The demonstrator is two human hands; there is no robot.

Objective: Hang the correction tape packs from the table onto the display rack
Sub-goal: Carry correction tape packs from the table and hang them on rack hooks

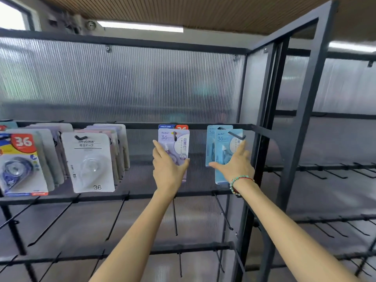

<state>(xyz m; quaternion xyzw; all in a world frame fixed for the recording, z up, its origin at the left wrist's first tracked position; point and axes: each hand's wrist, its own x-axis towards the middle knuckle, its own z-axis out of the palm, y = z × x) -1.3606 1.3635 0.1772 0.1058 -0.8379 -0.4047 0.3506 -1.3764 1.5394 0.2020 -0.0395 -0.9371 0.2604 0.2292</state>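
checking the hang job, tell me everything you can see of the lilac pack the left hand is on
The lilac correction tape pack is a flat printed card with a clear blister, marked 36 near its top left. It hangs upright on a black hook on the rack's upper rail, in front of a blue and red pack on the same hook. The left hand lies against its lower part, index finger stretched up its face, thumb at the right edge, covering most of the blister.

Both bare arms stretched up and forward, left hand (166,169) raised with fingers straight and index pointing up, thumb spread right, right hand (234,161) flat with fingers extended, thumb splayed left, beaded bracelet (240,183) on the right wrist
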